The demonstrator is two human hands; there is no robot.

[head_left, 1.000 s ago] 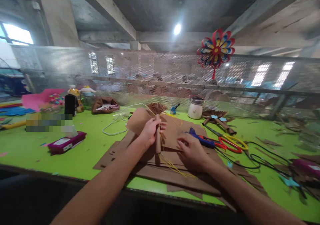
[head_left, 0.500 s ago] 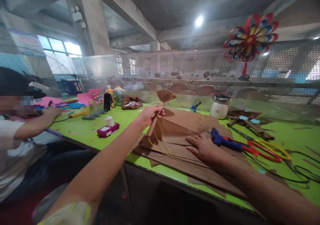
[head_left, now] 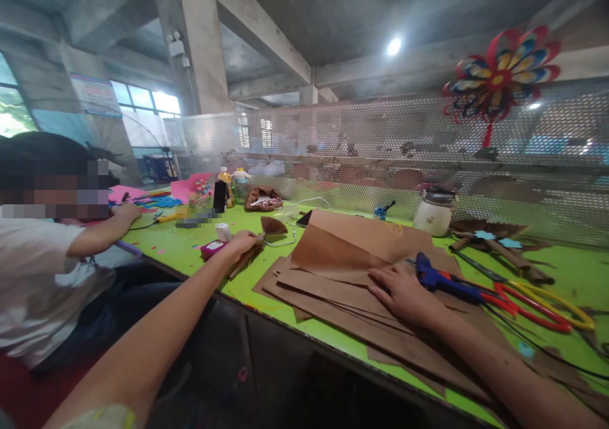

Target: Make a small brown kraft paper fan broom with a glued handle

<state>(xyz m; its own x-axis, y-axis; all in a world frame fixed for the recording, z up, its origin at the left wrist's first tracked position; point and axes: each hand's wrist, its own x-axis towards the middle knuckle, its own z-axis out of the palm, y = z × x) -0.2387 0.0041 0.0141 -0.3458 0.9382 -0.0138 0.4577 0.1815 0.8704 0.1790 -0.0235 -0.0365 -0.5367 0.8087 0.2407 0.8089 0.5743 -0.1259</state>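
My left hand (head_left: 245, 243) is closed round the handle of a small pleated brown paper fan (head_left: 274, 226), over the table's left part beside a purple power socket (head_left: 212, 249) with a white plug. The fan's folds spread beyond my fingers, and part of its handle shows below them. My right hand (head_left: 398, 290) rests with fingers stretched out on a stack of brown kraft paper (head_left: 333, 289). Just right of its fingers lies a blue glue gun (head_left: 435, 277), near scissors with red and yellow handles (head_left: 537, 305).
A perforated metal screen (head_left: 361, 143) runs behind the green table (head_left: 266, 292). A white jar (head_left: 434, 213) and a brown paper piece with blue flowers (head_left: 495, 242) stand at the right. Another person (head_left: 42, 245) sits at the left. Black cables trail on the right.
My left hand has carried the fan left and down, from above the paper stack to beside the power socket. My right hand stays on the paper. The view has turned slightly left.
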